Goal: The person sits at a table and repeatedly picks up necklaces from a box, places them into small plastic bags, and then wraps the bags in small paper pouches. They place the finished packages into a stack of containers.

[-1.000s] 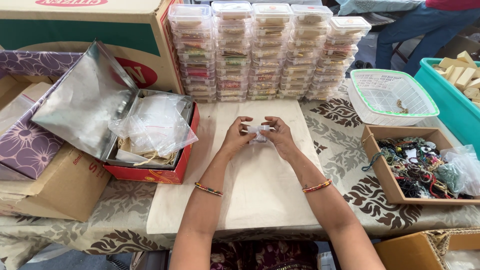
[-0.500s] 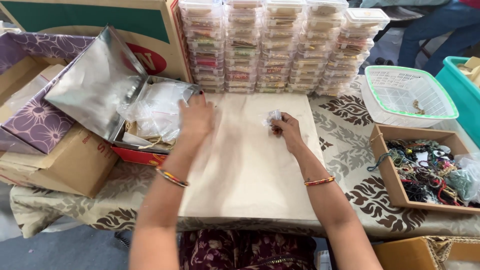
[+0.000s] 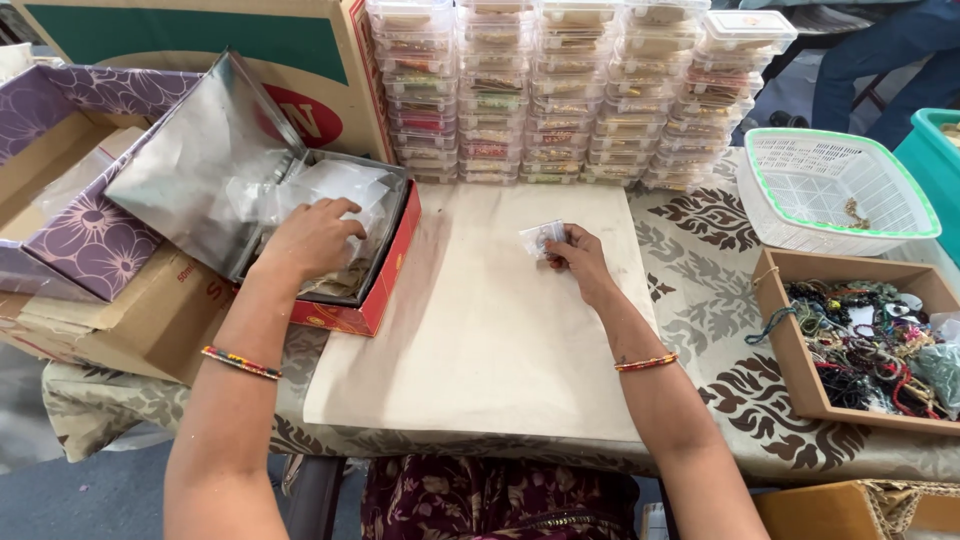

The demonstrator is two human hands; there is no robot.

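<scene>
My left hand (image 3: 312,238) reaches into an open red box (image 3: 372,290) with a silver-lined lid, its fingers resting on the clear plastic bags (image 3: 340,190) inside; whether it grips one I cannot tell. My right hand (image 3: 578,255) holds a small clear plastic pouch (image 3: 541,238) just above a cream paper sheet (image 3: 480,330) spread on the patterned tablecloth. Both wrists wear beaded bracelets.
Stacks of small clear lidded containers (image 3: 560,90) line the back of the table. A white mesh basket (image 3: 830,190) and a wooden tray of tangled threads and beads (image 3: 860,345) sit at right. Purple flowered and brown cardboard boxes (image 3: 70,230) crowd the left. Another person's legs (image 3: 890,50) show far right.
My left hand left the pouch and moved left into the red box. My right hand kept the pouch and shifted slightly right.
</scene>
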